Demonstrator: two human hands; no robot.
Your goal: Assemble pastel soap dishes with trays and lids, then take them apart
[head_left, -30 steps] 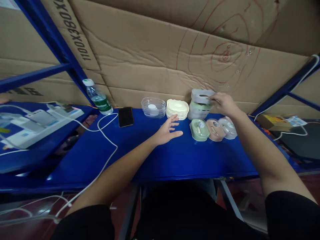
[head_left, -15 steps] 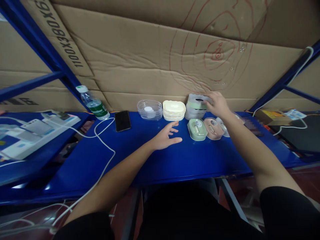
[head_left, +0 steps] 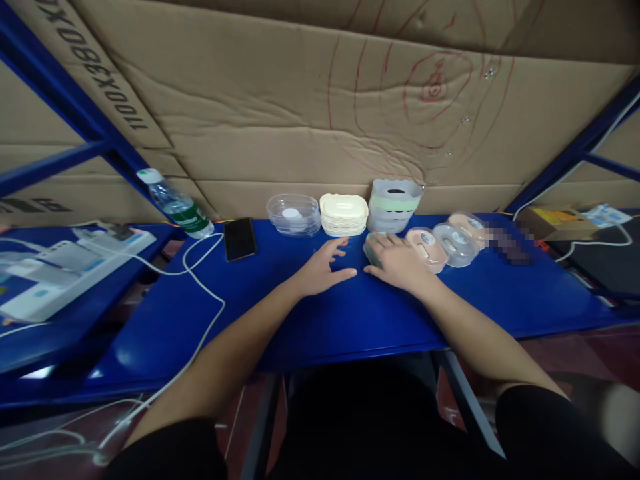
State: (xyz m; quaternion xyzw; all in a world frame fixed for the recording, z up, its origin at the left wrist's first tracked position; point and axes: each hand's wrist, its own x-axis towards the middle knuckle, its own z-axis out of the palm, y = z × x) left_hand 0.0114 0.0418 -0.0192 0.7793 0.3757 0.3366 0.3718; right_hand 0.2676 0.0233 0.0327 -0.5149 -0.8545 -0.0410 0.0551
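My right hand (head_left: 400,261) lies over a small green lidded box (head_left: 371,248), with fingers across its top and thumb along its near side. Most of that box is hidden under the hand. To its left, my left hand (head_left: 323,268) hovers with fingers apart and holds nothing. Just behind the left hand stand a stack of cream oval trays (head_left: 344,215) and a stack of clear plastic lids (head_left: 293,215). A stack of grey and green wavy-edged shells (head_left: 395,203) rises behind the right hand. Right of it sits a pink lidded box (head_left: 430,250).
Farther right lie a grey lidded box (head_left: 456,245) and another pink one (head_left: 467,227). A phone (head_left: 240,239), a water bottle (head_left: 180,207) and a white cable (head_left: 220,300) occupy the left side. Cardboard (head_left: 250,100) walls the back of the blue table (head_left: 330,327).
My right hand has come down and toward me, from the stack of shells onto the green lidded box. My left hand keeps its pose. The view has shifted slightly.
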